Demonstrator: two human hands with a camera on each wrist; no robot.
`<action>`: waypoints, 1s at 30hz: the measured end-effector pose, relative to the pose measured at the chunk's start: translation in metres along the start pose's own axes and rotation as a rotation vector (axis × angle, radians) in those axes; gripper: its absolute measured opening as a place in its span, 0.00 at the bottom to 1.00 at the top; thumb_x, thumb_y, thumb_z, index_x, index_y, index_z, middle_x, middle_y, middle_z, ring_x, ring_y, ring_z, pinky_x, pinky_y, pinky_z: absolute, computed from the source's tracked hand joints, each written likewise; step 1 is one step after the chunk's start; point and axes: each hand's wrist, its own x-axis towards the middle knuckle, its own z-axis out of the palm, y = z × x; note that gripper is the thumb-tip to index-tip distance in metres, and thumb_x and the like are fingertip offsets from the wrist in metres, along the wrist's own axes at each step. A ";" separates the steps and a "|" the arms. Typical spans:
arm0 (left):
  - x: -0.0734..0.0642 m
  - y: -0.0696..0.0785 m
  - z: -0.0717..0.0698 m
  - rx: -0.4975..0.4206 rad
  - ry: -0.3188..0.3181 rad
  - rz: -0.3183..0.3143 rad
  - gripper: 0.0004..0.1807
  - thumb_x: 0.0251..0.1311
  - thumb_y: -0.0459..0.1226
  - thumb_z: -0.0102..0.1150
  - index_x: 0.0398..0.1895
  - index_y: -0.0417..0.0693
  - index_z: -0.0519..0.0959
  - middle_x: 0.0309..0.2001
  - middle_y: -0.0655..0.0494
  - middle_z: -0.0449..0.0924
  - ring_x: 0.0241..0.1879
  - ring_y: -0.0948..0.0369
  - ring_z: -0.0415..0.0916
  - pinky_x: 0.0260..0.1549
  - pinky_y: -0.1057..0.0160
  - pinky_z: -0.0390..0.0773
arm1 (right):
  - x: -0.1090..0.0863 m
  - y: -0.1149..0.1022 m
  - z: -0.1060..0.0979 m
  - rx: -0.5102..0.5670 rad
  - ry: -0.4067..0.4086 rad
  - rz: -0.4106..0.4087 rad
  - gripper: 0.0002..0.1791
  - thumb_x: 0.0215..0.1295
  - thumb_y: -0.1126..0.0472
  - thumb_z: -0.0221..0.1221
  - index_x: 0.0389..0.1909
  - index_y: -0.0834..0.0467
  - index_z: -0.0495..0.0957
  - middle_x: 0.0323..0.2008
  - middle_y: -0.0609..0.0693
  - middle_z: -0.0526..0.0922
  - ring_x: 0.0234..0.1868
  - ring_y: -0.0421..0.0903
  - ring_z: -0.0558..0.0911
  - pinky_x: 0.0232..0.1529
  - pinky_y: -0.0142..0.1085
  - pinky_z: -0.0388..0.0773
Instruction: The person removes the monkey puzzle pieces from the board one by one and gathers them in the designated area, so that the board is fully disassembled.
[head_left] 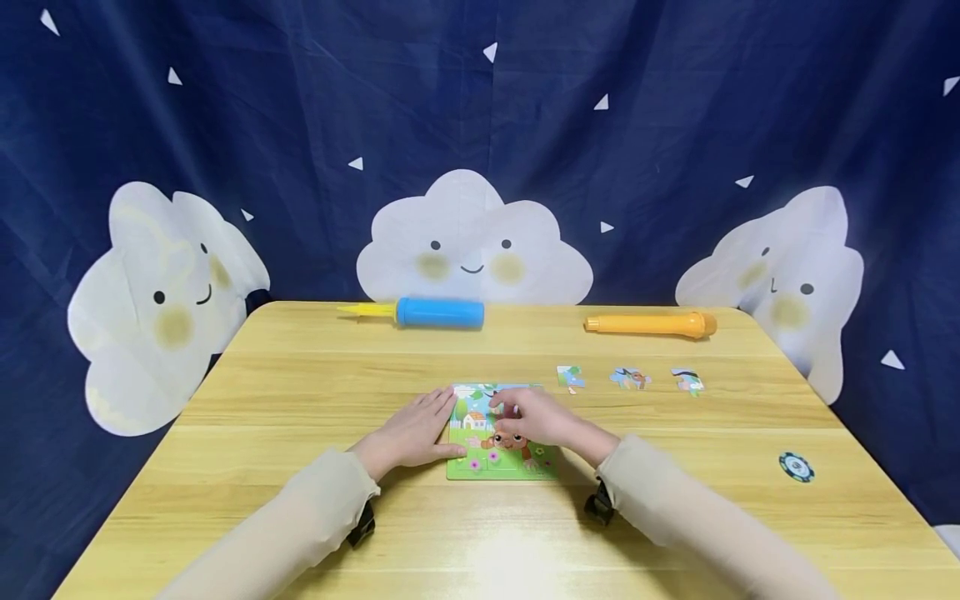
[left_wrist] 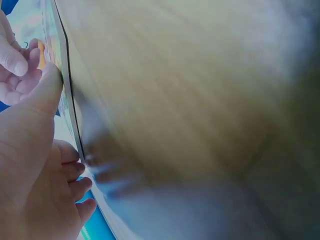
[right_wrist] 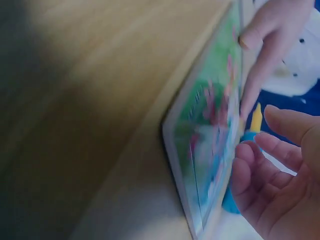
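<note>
A jigsaw puzzle board with a house, flowers and a brown cartoon animal lies on the wooden table. Along its left edge rests my left hand, fingers extended and thumb reaching onto the near left part. My right hand is over the upper right of the board, covering part of the picture. Its fingers are loosely bent and the thumb stands apart from them, with nothing seen between. Loose puzzle pieces lie beyond the board to the right: a blue-green one, one with brown and another.
At the table's far edge lie a blue pump with a yellow nozzle and an orange toy microphone. A dark poker chip sits on the right side. A navy curtain with clouds hangs behind the table.
</note>
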 end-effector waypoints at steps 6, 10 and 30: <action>0.001 0.000 0.002 0.028 -0.005 -0.005 0.49 0.59 0.63 0.44 0.69 0.32 0.50 0.70 0.41 0.44 0.68 0.48 0.44 0.65 0.53 0.46 | 0.009 -0.005 0.013 -0.064 -0.060 0.011 0.22 0.61 0.60 0.60 0.54 0.65 0.73 0.18 0.42 0.73 0.16 0.36 0.71 0.24 0.30 0.72; 0.002 0.001 0.001 0.021 -0.001 0.000 0.49 0.59 0.62 0.45 0.68 0.31 0.52 0.69 0.39 0.46 0.68 0.47 0.45 0.65 0.52 0.47 | 0.012 -0.007 0.018 -0.136 -0.063 0.000 0.26 0.58 0.57 0.63 0.55 0.65 0.72 0.18 0.43 0.71 0.17 0.37 0.68 0.21 0.29 0.68; 0.003 0.001 0.001 0.010 -0.003 -0.016 0.48 0.59 0.61 0.47 0.68 0.31 0.52 0.69 0.40 0.47 0.68 0.47 0.46 0.65 0.51 0.47 | 0.009 -0.016 0.026 -0.254 -0.026 0.024 0.24 0.54 0.56 0.66 0.50 0.63 0.76 0.31 0.47 0.75 0.27 0.38 0.73 0.26 0.30 0.72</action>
